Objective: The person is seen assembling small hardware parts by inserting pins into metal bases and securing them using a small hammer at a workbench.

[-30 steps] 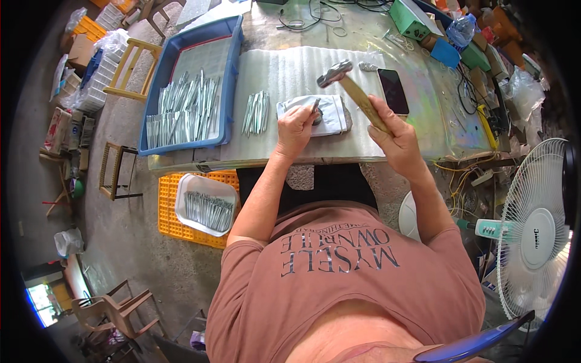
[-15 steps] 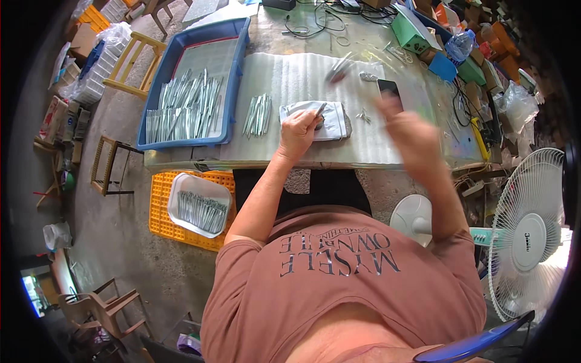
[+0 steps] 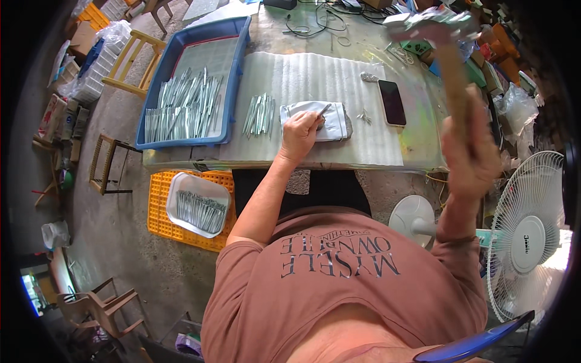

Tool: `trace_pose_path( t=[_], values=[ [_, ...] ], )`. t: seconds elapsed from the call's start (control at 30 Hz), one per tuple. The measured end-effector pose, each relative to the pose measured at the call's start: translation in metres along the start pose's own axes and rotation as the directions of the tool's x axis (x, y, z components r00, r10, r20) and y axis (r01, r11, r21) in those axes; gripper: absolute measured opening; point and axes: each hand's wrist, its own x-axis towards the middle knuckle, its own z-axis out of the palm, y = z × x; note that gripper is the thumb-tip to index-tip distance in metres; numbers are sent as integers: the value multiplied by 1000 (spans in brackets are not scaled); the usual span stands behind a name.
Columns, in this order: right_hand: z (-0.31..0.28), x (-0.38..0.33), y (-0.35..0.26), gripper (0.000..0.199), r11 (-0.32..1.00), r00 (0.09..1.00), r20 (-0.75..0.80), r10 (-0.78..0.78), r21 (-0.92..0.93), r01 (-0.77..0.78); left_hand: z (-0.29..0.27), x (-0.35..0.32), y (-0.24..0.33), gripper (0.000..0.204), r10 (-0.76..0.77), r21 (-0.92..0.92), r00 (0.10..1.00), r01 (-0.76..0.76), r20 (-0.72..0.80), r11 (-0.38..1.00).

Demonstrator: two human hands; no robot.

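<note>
The fingers of the left hand [image 3: 299,134] are closed around a slim metal piece [image 3: 325,110], the tip of which projects up and to the right. The piece is positioned over a white folded cloth [image 3: 334,124], which lies on a gray block [image 3: 348,126]. The fingers of the right hand [image 3: 472,154] are wrapped around the wooden handle of a raised hammer [image 3: 455,75]; blur obscures exact finger placement. The hammer is well apart from the piece.

Right of the cloth are small metal bits [image 3: 364,117] and a dark phone [image 3: 392,103]. Left of it, loose metal strips [image 3: 258,115] lie on a white foam sheet [image 3: 302,75] covering part of the table [image 3: 423,115].

Containers: the blue tray [image 3: 181,144], at the left of the table, contains many silvery strips [image 3: 184,109], grouped in its near half. Below table level, a white tub [image 3: 172,209] contains densely packed metal pieces [image 3: 201,210]; it rests on an orange perforated crate [image 3: 158,209].
</note>
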Motion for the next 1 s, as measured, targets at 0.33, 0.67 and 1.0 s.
trace_pose_path(
  t=[0.33, 0.67, 1.0],
  values=[
    [10, 17, 9, 46, 988, 970, 198, -144, -23, 151, -4, -4, -3, 8, 19, 56, 1000, -18, -14, 998],
    [34, -16, 49, 44, 987, 914, 402, 46, -160, 21, 4, -2, 5, 11, 30, 38, 999, -30, 17, 999],
    [9, 5, 9, 44, 995, 992, 81, -102, -1, 102, 1, -1, 1, 10, 26, 32, 1000, -26, -1, 999]
  ],
)
